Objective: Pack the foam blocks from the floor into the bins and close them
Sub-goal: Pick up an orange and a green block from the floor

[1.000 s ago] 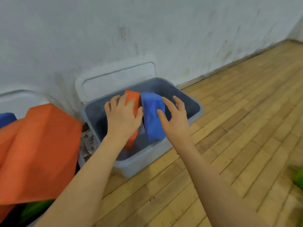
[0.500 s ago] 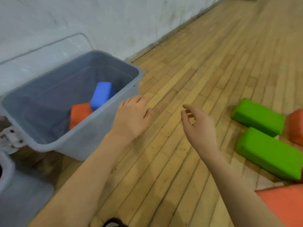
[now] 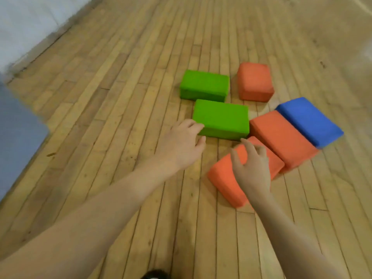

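Observation:
Several foam blocks lie on the wooden floor. Two green blocks sit side by side, the nearer green block (image 3: 221, 119) in front of the farther green block (image 3: 204, 85). An orange cube (image 3: 254, 81) lies behind them to the right. A long orange block (image 3: 281, 137) and a blue block (image 3: 308, 121) lie on the right. The nearest orange block (image 3: 225, 178) is under my right hand (image 3: 251, 170), whose fingers are spread loosely above it. My left hand (image 3: 181, 146) reaches with relaxed fingers to the left end of the nearer green block. Neither hand holds anything.
A grey-blue bin edge (image 3: 18, 133) shows at the far left, beside the white wall (image 3: 26, 21). The wooden floor (image 3: 120, 97) stretches between the bin and the blocks. A dark shoe tip (image 3: 154, 274) shows at the bottom.
The view has swung right from the bin to the blocks on the floor. Both hands let go of the blocks in the bin and now reach over the floor blocks.

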Tool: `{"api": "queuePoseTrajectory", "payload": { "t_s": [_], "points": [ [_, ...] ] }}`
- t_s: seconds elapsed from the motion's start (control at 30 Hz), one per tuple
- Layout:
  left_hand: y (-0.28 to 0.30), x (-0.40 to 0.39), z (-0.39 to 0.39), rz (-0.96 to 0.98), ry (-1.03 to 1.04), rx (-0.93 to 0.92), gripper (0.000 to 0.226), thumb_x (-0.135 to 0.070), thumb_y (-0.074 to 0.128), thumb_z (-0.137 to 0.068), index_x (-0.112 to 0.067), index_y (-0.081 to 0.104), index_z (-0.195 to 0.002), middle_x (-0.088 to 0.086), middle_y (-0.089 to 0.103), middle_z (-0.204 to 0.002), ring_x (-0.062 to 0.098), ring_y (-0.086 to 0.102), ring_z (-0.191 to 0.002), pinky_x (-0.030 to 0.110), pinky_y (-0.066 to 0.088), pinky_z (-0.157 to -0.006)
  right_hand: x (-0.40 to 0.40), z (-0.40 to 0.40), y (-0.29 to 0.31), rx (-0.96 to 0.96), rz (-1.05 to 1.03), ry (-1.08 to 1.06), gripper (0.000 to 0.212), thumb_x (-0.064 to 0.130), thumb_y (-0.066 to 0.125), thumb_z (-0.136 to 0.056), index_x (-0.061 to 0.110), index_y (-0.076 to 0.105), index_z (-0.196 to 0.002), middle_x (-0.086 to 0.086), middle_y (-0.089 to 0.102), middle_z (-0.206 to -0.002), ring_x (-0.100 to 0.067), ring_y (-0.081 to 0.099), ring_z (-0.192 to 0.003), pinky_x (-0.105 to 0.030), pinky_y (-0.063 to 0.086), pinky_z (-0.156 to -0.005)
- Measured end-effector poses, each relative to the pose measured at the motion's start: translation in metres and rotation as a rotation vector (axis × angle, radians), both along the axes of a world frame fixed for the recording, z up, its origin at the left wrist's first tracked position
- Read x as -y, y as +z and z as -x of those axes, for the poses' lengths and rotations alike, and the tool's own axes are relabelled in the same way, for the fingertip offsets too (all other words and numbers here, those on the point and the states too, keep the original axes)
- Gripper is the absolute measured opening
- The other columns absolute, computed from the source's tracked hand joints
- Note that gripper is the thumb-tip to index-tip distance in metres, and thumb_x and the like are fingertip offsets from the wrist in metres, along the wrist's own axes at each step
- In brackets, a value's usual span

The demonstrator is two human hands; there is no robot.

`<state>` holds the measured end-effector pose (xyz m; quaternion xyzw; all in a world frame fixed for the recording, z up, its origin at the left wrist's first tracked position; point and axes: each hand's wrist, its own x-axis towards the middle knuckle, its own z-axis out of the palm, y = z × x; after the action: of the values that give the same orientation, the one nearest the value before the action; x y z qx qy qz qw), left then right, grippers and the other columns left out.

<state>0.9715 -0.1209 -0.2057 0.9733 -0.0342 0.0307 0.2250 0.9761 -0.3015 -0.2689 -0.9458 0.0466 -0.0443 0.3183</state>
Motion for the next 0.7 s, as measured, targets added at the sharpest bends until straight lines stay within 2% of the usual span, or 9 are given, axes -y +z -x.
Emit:
{"api": "queuePoseTrajectory", "payload": {
  "t_s": [0.1,0.2,0.27,0.37,0.47,0.57,0.7],
  "points": [
    [-0.052,0.03,-0.014,-0.039,-0.086,-0.112,0.047,-0.038,0.04,-0.096,-0.019,0.042,-0.14,0.004,0.038,-0.144,0.022,0.034,-0.131,0.039,0.03,-0.108,0.026,0.006,-0.04,-0.148,0.127,-0.138,0.064,0.048,0.051,-0.089,0.022,0.031,-0.144,-0.016,0.028,-0.146,-0.039,0.033,-0.126,-0.047,0.03,-0.102],
    [-0.101,0.055,-0.021,-0.111,-0.133,-0.279,0.055,-0.047,0.034,-0.097,-0.025,0.027,-0.146,0.004,0.022,-0.153,0.025,0.02,-0.139,0.041,0.02,-0.113,0.042,0.013,-0.073,-0.27,0.161,-0.247,0.081,0.058,0.049,-0.086,0.02,0.014,-0.149,-0.018,0.015,-0.152,-0.041,0.025,-0.133,-0.051,0.022,-0.107],
    [-0.13,0.067,-0.02,-0.165,-0.147,-0.38,0.06,-0.052,0.032,-0.096,-0.029,0.016,-0.149,0.003,0.013,-0.156,0.027,0.014,-0.141,0.043,0.015,-0.113,0.05,0.019,-0.093,-0.333,0.165,-0.293,0.094,0.063,0.05,-0.083,0.012,0.005,-0.149,-0.019,0.018,-0.151,-0.04,0.027,-0.133,-0.052,0.022,-0.107],
    [-0.159,0.077,-0.014,-0.183,-0.173,-0.447,0.066,-0.052,0.032,-0.096,-0.026,0.006,-0.15,0.005,0.011,-0.157,0.029,0.019,-0.14,0.045,0.016,-0.113,0.056,0.029,-0.114,-0.391,0.1,-0.27,0.098,0.065,0.049,-0.083,0.01,0.001,-0.148,-0.017,0.032,-0.145,-0.037,0.037,-0.129,-0.053,0.025,-0.107],
    [-0.171,0.079,-0.008,-0.03,-0.126,-0.408,0.073,-0.047,0.044,-0.094,-0.024,0.004,-0.15,0.002,0.017,-0.154,0.027,0.024,-0.137,0.047,0.019,-0.112,0.053,0.036,-0.122,-0.338,-0.071,-0.244,0.091,0.054,0.051,-0.088,0.012,0.0,-0.15,-0.015,0.039,-0.142,-0.031,0.04,-0.128,-0.053,0.024,-0.109],
    [-0.162,0.079,0.004,0.194,0.012,-0.371,0.083,-0.046,0.056,-0.088,-0.02,0.006,-0.15,-0.002,0.017,-0.149,0.024,0.022,-0.136,0.049,0.022,-0.112,0.051,0.044,-0.118,-0.214,-0.168,-0.216,0.079,0.045,0.051,-0.091,0.014,0.008,-0.15,-0.012,0.04,-0.142,-0.029,0.041,-0.128,-0.051,0.029,-0.108],
    [-0.134,0.073,0.024,0.418,0.1,-0.248,0.09,-0.047,0.068,-0.079,-0.018,0.018,-0.148,-0.007,0.019,-0.131,0.017,0.024,-0.127,0.037,0.027,-0.109,0.047,0.048,-0.086,-0.025,-0.284,-0.147,0.066,0.039,0.049,-0.094,0.018,0.018,-0.148,-0.004,0.035,-0.146,-0.017,0.036,-0.131,-0.035,0.033,-0.106]
  ]
}}
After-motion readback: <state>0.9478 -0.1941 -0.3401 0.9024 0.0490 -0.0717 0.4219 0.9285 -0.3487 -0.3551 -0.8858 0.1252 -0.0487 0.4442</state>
